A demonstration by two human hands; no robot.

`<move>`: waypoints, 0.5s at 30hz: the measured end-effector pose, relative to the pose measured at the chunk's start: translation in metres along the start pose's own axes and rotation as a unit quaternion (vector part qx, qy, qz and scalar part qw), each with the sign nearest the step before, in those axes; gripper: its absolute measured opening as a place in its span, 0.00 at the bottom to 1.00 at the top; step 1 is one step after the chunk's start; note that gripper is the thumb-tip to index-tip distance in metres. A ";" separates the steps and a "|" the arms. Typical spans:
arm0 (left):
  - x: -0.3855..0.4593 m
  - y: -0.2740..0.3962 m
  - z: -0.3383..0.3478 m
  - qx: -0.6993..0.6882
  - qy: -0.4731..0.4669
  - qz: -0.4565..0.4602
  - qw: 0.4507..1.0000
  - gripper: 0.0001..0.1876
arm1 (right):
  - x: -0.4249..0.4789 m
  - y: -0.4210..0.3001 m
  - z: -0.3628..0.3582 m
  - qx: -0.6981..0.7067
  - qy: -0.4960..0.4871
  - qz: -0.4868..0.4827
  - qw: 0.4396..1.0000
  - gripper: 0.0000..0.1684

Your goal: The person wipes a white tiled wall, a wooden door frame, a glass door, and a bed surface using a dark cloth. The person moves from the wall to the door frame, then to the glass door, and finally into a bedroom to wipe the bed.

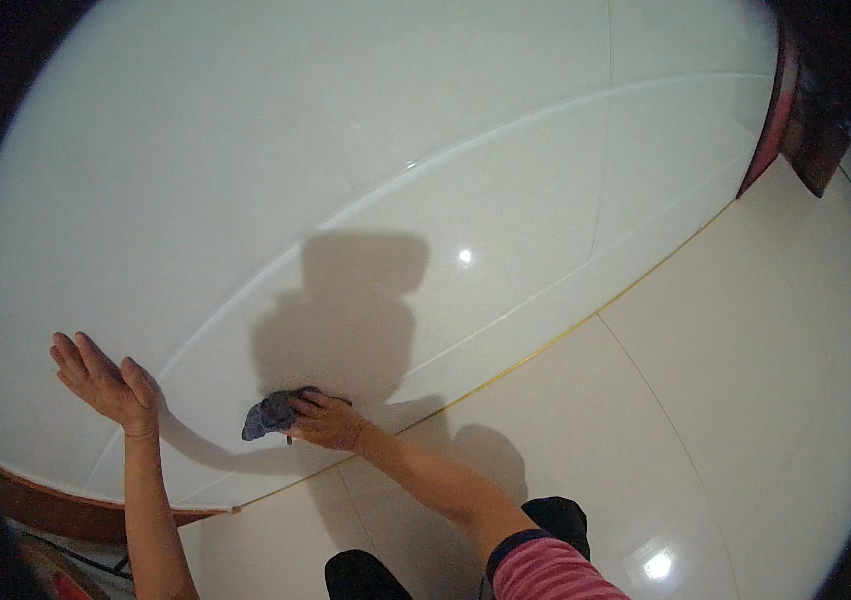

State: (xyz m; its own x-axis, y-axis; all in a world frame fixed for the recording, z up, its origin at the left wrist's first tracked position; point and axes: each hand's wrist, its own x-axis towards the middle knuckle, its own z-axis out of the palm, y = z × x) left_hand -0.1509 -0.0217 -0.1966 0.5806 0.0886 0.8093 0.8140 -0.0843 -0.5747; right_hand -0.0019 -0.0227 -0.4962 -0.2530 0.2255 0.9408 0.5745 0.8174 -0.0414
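Observation:
My right hand point(326, 421) holds a crumpled blue-grey cloth point(275, 412) against the lower part of a glossy white wall point(500, 225), just above the floor line. A small dark bit sticks out below the cloth; I cannot tell what it is. Farther left, my left hand point(107, 382) is empty, its fingers extended and its thumb apart, in front of the wall. Whether its palm touches the surface is not clear. Shadows of my head and arms fall across the wall around the cloth.
A yellow line point(523, 367) runs where the wall meets the glossy tiled floor point(665, 360). Brown wooden trim point(58, 499) borders the wall at lower left. A reddish edge point(770, 127) and a brown piece point(818, 154) stand at upper right. Two dark-covered feet point(365, 576) show below.

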 end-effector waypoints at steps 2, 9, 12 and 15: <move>-0.001 -0.001 0.000 0.009 0.001 0.007 1.000 0.31 | -0.008 0.016 -0.002 -0.056 -0.055 -0.083 0.993 0.16; 0.013 0.009 -0.011 -0.008 0.015 0.036 0.999 0.28 | -0.095 0.198 -0.172 -0.184 0.022 0.321 0.929 0.19; 0.021 0.016 -0.012 -0.046 -0.008 0.016 0.999 0.26 | -0.081 0.245 -0.238 -0.189 0.297 0.360 0.864 0.31; 0.035 0.027 -0.018 -0.011 -0.007 0.067 0.998 0.26 | -0.072 0.237 -0.235 -0.181 0.353 0.448 0.801 0.30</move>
State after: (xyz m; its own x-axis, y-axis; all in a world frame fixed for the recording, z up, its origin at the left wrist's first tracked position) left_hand -0.1091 -0.0388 -0.1818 0.6848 0.0894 0.7233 0.7283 -0.1178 -0.6750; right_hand 0.3354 0.0297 -0.4946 0.8172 0.1764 0.5487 0.4993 0.2588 -0.8269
